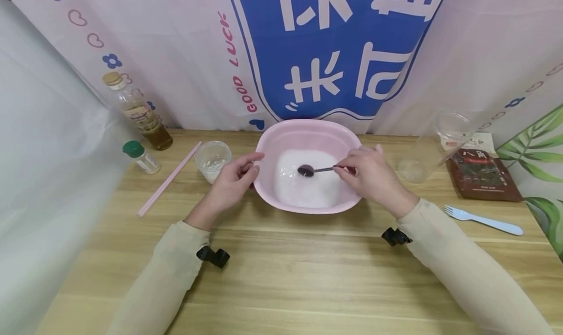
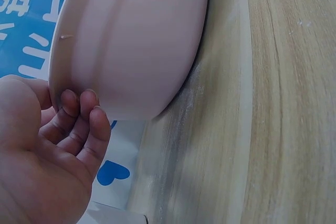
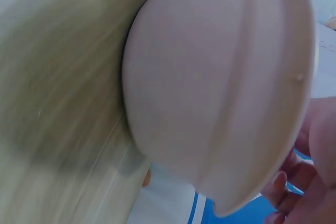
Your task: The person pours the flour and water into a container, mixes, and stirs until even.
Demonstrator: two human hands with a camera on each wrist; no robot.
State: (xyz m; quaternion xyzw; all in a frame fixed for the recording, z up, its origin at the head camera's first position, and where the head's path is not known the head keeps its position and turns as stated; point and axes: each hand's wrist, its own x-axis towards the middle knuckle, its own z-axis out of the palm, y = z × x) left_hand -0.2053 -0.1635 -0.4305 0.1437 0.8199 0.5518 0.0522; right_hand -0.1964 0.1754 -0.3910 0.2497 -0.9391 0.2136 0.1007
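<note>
Two hands work at a pink basin (image 1: 308,135) standing on the wooden table (image 1: 281,276). Nearest, the left hand (image 1: 233,178) curls its fingers (image 2: 84,124) against the basin's left outer wall and rim. The right hand (image 1: 371,174) pinches the handle of a spoon (image 1: 314,169), whose dark bowl hangs over the white powder (image 1: 308,188) inside. Farther left stand a small plastic cup (image 1: 213,159), a pink stick (image 1: 169,178) and a bottle (image 1: 136,111)
</note>
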